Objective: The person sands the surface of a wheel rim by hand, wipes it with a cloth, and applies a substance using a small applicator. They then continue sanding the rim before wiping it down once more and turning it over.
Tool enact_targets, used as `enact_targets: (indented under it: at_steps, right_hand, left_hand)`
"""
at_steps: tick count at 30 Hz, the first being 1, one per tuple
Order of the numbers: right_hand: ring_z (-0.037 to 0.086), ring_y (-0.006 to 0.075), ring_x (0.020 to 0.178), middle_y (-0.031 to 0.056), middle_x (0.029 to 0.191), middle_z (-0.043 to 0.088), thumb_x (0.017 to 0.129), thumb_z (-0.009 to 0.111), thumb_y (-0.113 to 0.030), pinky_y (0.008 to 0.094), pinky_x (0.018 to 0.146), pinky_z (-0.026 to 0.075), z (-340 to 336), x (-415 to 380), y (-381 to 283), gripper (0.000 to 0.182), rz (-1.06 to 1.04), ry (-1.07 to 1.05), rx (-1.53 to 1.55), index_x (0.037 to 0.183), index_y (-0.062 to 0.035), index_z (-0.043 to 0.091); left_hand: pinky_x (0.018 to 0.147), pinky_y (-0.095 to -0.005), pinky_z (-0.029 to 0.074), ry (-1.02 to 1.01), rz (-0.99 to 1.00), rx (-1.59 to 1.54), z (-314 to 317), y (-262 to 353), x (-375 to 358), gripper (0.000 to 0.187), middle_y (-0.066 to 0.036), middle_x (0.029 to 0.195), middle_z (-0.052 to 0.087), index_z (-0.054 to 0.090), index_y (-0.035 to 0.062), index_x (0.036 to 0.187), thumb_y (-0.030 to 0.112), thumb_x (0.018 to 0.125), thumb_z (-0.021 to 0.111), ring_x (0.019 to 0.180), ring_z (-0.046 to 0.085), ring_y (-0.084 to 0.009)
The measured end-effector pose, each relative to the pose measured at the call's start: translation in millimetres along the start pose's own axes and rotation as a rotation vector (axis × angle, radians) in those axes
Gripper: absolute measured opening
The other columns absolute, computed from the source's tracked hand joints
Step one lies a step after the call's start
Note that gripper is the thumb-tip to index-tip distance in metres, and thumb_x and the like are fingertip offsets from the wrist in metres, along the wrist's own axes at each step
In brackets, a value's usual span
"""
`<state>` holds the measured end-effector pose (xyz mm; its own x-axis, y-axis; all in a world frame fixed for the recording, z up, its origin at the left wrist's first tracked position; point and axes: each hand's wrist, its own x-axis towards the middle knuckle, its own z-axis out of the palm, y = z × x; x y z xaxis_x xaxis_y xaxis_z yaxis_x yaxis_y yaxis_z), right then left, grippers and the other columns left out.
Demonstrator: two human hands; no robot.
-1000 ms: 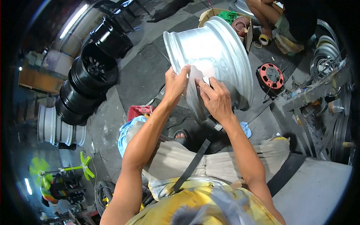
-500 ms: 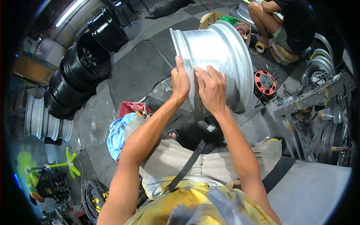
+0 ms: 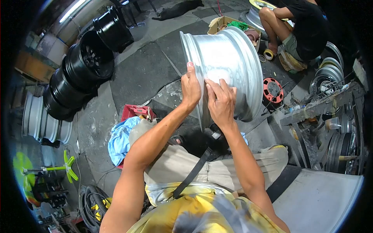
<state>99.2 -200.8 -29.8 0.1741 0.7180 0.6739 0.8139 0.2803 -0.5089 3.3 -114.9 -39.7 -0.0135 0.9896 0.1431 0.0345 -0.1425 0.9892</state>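
Note:
A bare silver wheel rim (image 3: 243, 58) stands tilted in front of me, its broad barrel facing up. My left hand (image 3: 191, 88) is closed on the rim's left flange, the thumb lying along the edge. On the barrel just right of that flange, my right hand (image 3: 222, 101) presses down with bent fingertips. A pale whitish patch (image 3: 219, 74) shows on the metal right above those fingers. What the right fingers hold against the barrel I cannot tell.
Black wheel rims (image 3: 72, 91) stand stacked at the left. A red crate (image 3: 134, 111) with a blue cloth (image 3: 119, 138) sits by my knee. A person (image 3: 307, 31) crouches at the upper right, near a red-and-black reel (image 3: 273, 91). A metal frame (image 3: 318, 108) stands at right.
My right hand has shifted slightly down and right along the barrel. The left hand stays on the flange; the whole view has tilted a little.

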Motion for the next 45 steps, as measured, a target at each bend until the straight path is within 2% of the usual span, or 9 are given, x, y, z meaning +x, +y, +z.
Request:
enact_targets:
  at_steps: [2, 10, 15, 21, 29, 35, 42, 44, 45]
  right_hand:
    - [0.062, 0.0285, 0.083, 0.0112, 0.094, 0.067, 0.099, 0.062, -0.016, 0.0400, 0.075, 0.038, 5, 10, 2, 0.022, -0.004, 0.007, -0.018, 0.113, -0.0069, 0.076]
    - [0.060, 0.0285, 0.079, 0.0109, 0.090, 0.064, 0.097, 0.064, -0.013, 0.0391, 0.074, 0.037, 1, 4, -2, 0.021, -0.042, 0.015, -0.028, 0.113, -0.0050, 0.075]
    - [0.060, 0.0270, 0.078, 0.0107, 0.086, 0.061, 0.095, 0.065, -0.011, 0.0395, 0.072, 0.037, 10, 16, 4, 0.022, -0.138, 0.044, -0.054, 0.114, -0.0039, 0.075]
    - [0.061, 0.0225, 0.088, 0.0058, 0.091, 0.060, 0.091, 0.065, -0.007, 0.0380, 0.077, 0.039, 5, 22, 7, 0.031, -0.244, -0.028, -0.177, 0.121, -0.0069, 0.071]
    - [0.060, 0.0209, 0.084, 0.0051, 0.089, 0.060, 0.091, 0.065, -0.009, 0.0376, 0.076, 0.038, -1, 18, 7, 0.026, -0.291, -0.034, -0.235, 0.116, -0.0076, 0.073]
    - [0.061, 0.0240, 0.087, 0.0077, 0.089, 0.060, 0.094, 0.065, -0.011, 0.0391, 0.076, 0.038, 2, 7, -4, 0.024, -0.141, -0.011, -0.130, 0.116, -0.0066, 0.073]
    - [0.061, 0.0292, 0.090, 0.0117, 0.093, 0.062, 0.095, 0.065, -0.011, 0.0423, 0.077, 0.038, 13, 24, 0, 0.026, -0.069, 0.020, -0.060, 0.119, -0.0047, 0.073]
    - [0.061, 0.0306, 0.090, 0.0127, 0.094, 0.063, 0.096, 0.064, -0.011, 0.0429, 0.077, 0.039, 9, 7, 3, 0.024, -0.072, 0.021, -0.051, 0.117, -0.0051, 0.073]
    - [0.060, 0.0301, 0.090, 0.0122, 0.096, 0.063, 0.096, 0.064, -0.013, 0.0438, 0.078, 0.039, 7, 1, 6, 0.025, -0.054, 0.003, -0.055, 0.118, -0.0051, 0.073]
  left_hand:
    - [0.065, -0.0403, 0.044, -0.026, -0.026, -0.078, 0, -1, 0, 0.080, -0.011, 0.067, 0.058, 0.061, -0.0062, 0.076, 0.057, 0.110, 0.025, 0.068, 0.052, -0.0182]
    - [0.066, -0.0396, 0.044, -0.014, -0.021, -0.056, 0, 3, 1, 0.078, -0.012, 0.069, 0.060, 0.063, -0.0079, 0.080, 0.055, 0.111, 0.027, 0.070, 0.053, -0.0186]
    - [0.068, -0.0399, 0.045, -0.015, -0.004, -0.122, 0, 1, 6, 0.079, -0.013, 0.069, 0.061, 0.064, -0.0080, 0.080, 0.055, 0.111, 0.027, 0.070, 0.054, -0.0189]
    - [0.068, -0.0389, 0.045, -0.069, -0.043, -0.107, 0, 3, 1, 0.077, -0.011, 0.068, 0.059, 0.063, -0.0059, 0.080, 0.055, 0.111, 0.027, 0.070, 0.053, -0.0166]
    - [0.064, -0.0384, 0.044, -0.058, -0.039, -0.084, -1, 0, 1, 0.075, -0.008, 0.068, 0.058, 0.063, -0.0044, 0.080, 0.054, 0.111, 0.027, 0.068, 0.052, -0.0158]
    - [0.065, -0.0387, 0.045, -0.003, 0.002, -0.075, 2, 0, 9, 0.076, -0.009, 0.070, 0.061, 0.065, -0.0049, 0.082, 0.053, 0.111, 0.026, 0.069, 0.055, -0.0167]
    - [0.069, -0.0394, 0.046, -0.048, -0.038, -0.119, 0, 3, 6, 0.075, -0.011, 0.072, 0.063, 0.066, -0.0085, 0.086, 0.051, 0.111, 0.028, 0.072, 0.057, -0.0188]
    - [0.068, -0.0392, 0.046, 0.016, -0.014, -0.091, 3, 9, 2, 0.075, -0.010, 0.072, 0.062, 0.066, -0.0073, 0.084, 0.052, 0.111, 0.027, 0.071, 0.056, -0.0173]
    - [0.070, -0.0394, 0.046, -0.019, -0.064, -0.100, 1, 10, 1, 0.075, -0.011, 0.073, 0.062, 0.065, -0.0075, 0.083, 0.052, 0.111, 0.027, 0.072, 0.055, -0.0174]
